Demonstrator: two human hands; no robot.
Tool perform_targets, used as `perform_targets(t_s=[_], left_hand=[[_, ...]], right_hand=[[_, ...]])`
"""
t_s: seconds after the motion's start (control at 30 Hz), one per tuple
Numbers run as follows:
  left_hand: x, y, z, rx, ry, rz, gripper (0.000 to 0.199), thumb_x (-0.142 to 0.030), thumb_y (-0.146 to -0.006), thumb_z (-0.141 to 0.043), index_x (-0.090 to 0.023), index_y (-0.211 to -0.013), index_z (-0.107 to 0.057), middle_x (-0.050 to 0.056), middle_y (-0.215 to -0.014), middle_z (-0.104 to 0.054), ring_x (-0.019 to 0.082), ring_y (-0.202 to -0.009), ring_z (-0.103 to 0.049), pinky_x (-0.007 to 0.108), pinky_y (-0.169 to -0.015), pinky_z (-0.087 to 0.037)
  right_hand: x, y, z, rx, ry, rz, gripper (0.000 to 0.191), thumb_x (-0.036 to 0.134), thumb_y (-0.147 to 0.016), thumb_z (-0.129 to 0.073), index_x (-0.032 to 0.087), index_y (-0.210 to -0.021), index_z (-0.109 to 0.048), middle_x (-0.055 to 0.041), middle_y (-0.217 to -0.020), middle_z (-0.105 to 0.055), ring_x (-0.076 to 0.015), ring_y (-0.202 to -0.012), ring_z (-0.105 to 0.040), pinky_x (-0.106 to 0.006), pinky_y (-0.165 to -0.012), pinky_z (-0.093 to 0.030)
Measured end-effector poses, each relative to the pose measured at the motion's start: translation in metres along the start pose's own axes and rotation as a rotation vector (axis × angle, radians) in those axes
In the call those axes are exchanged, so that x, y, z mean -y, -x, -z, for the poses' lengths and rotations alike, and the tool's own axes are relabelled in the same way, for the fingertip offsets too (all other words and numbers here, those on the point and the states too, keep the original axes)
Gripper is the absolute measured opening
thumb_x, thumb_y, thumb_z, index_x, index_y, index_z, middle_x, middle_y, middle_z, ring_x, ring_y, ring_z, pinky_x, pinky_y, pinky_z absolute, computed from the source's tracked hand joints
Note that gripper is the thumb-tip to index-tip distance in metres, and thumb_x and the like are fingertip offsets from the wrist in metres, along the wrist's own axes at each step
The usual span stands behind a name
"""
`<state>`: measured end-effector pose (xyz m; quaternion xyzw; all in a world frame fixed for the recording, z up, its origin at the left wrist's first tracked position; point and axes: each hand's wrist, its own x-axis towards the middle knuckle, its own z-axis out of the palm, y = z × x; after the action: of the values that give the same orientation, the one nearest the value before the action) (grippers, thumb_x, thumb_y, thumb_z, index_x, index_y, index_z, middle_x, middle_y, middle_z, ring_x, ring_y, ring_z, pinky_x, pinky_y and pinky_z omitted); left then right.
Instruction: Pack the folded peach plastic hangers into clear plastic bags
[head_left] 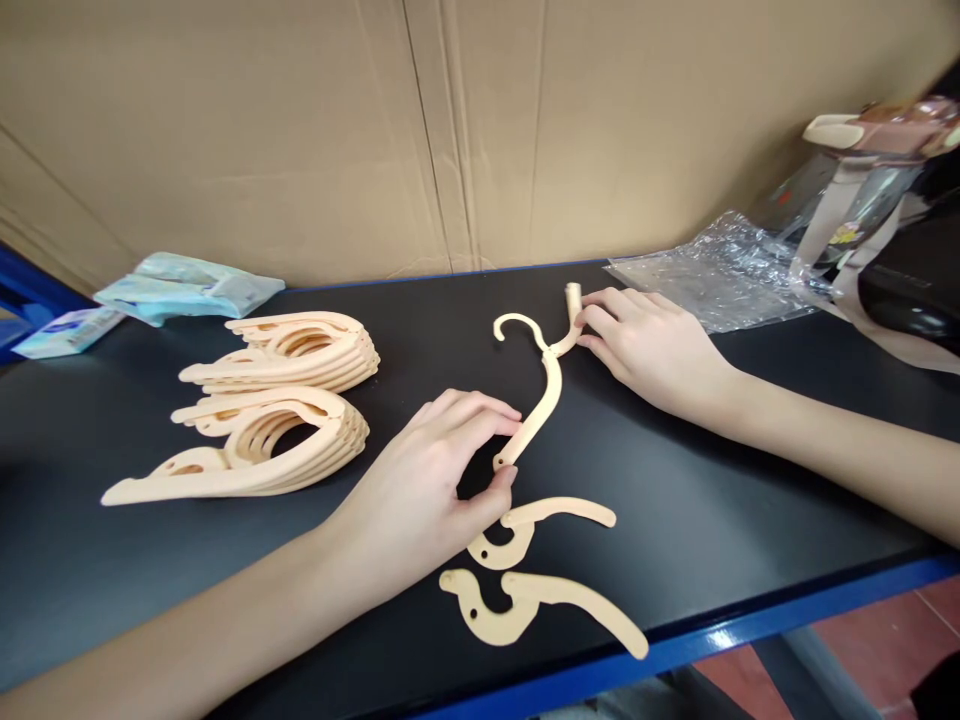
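Cream hanger slants away rightward, hook curling left.

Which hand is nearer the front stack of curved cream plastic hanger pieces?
Left. The left hand is right of that stack, apart from it; the right hand is farther right, at the far end of the hooked cream plastic hanger.

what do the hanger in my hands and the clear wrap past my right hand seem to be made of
Hanger: probably hard plastic, cream and satin-smooth, with molded-looking curves and no visible grain. Clear wrap: likely thin plastic film, glossy and see-through, with crinkles catching the light.
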<state>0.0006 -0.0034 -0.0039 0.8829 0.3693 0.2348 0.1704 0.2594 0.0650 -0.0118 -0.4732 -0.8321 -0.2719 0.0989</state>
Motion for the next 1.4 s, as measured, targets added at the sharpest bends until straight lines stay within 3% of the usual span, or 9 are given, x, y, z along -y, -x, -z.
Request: perform_targets(t_s=[0.33,0.53,0.63,0.7,0.77,1.0,1.23,1.4], left_hand=[[-0.003,0.001,0.001,0.039,-0.051,-0.076,0.026,-0.009,-0.096,-0.048,-0.018,-0.113,-0.065,0.002,-0.115,-0.065,0.018,-0.102,-0.054,0.034,-0.091,-0.044],[0.003,0.001,0.001,0.004,-0.104,-0.056,0.025,-0.011,-0.099,-0.047,-0.017,-0.114,-0.066,0.003,-0.107,-0.064,0.017,-0.093,-0.054,0.032,-0.084,-0.046],[0.006,0.001,0.0,-0.021,-0.117,-0.023,0.026,-0.011,-0.099,-0.047,-0.018,-0.116,-0.066,0.003,-0.104,-0.062,0.017,-0.091,-0.054,0.031,-0.081,-0.047],[0.007,0.001,-0.001,-0.021,-0.118,-0.011,0.026,-0.012,-0.099,-0.048,-0.019,-0.118,-0.066,0.003,-0.104,-0.061,0.017,-0.092,-0.054,0.031,-0.081,-0.047],[0.008,0.001,-0.002,-0.019,-0.123,-0.012,0.026,-0.013,-0.099,-0.048,-0.019,-0.117,-0.066,0.003,-0.103,-0.061,0.017,-0.093,-0.054,0.031,-0.081,-0.047],[0.004,0.001,0.0,-0.008,-0.138,-0.038,0.028,-0.011,-0.1,-0.045,-0.019,-0.118,-0.066,0.003,-0.102,-0.063,0.017,-0.09,-0.054,0.03,-0.077,-0.049],[0.003,0.002,0.0,0.003,-0.103,-0.002,0.027,-0.018,-0.101,-0.045,-0.019,-0.122,-0.063,0.003,-0.107,-0.064,0.019,-0.096,-0.056,0.032,-0.083,-0.049],[-0.002,0.001,0.007,-0.053,-0.048,0.007,0.026,-0.017,-0.101,-0.046,-0.018,-0.123,-0.058,0.003,-0.113,-0.061,0.016,-0.1,-0.056,0.029,-0.086,-0.046]], right_hand=[[-0.004,-0.001,-0.008,-0.095,-0.136,0.147,0.019,0.017,-0.097,-0.05,0.014,-0.098,-0.069,-0.0091,-0.108,-0.069,-0.0227,-0.096,-0.063,-0.035,-0.089,-0.043],[-0.001,-0.002,-0.001,-0.203,-0.234,0.147,0.023,0.013,-0.097,-0.046,0.014,-0.096,-0.068,-0.0073,-0.096,-0.072,-0.0227,-0.092,-0.064,-0.037,-0.086,-0.045],[0.003,-0.001,0.01,-0.243,-0.403,0.283,0.023,0.012,-0.096,-0.045,0.015,-0.097,-0.068,-0.0072,-0.1,-0.072,-0.0212,-0.091,-0.063,-0.036,-0.082,-0.046],[0.006,0.0,0.016,-0.185,-0.518,0.422,0.022,0.013,-0.095,-0.046,0.016,-0.095,-0.068,-0.0078,-0.109,-0.07,-0.0217,-0.097,-0.062,-0.036,-0.085,-0.046],[0.009,0.001,0.018,-0.114,-0.589,0.472,0.02,0.016,-0.096,-0.048,0.016,-0.094,-0.068,-0.0087,-0.115,-0.068,-0.0227,-0.104,-0.059,-0.037,-0.089,-0.046],[0.004,-0.001,0.007,-0.071,-0.531,0.293,0.032,0.037,-0.1,-0.047,0.014,-0.103,-0.07,-0.0117,-0.115,-0.066,-0.0246,-0.104,-0.059,-0.042,-0.094,-0.043],[0.005,-0.001,0.007,-0.047,-0.473,0.203,0.032,0.037,-0.1,-0.047,0.015,-0.102,-0.069,-0.0122,-0.116,-0.065,-0.0254,-0.105,-0.058,-0.042,-0.094,-0.042],[0.006,-0.001,0.013,-0.164,-0.466,0.234,0.025,0.032,-0.101,-0.047,0.017,-0.095,-0.066,-0.0096,-0.11,-0.068,-0.0226,-0.099,-0.06,-0.042,-0.094,-0.043]])
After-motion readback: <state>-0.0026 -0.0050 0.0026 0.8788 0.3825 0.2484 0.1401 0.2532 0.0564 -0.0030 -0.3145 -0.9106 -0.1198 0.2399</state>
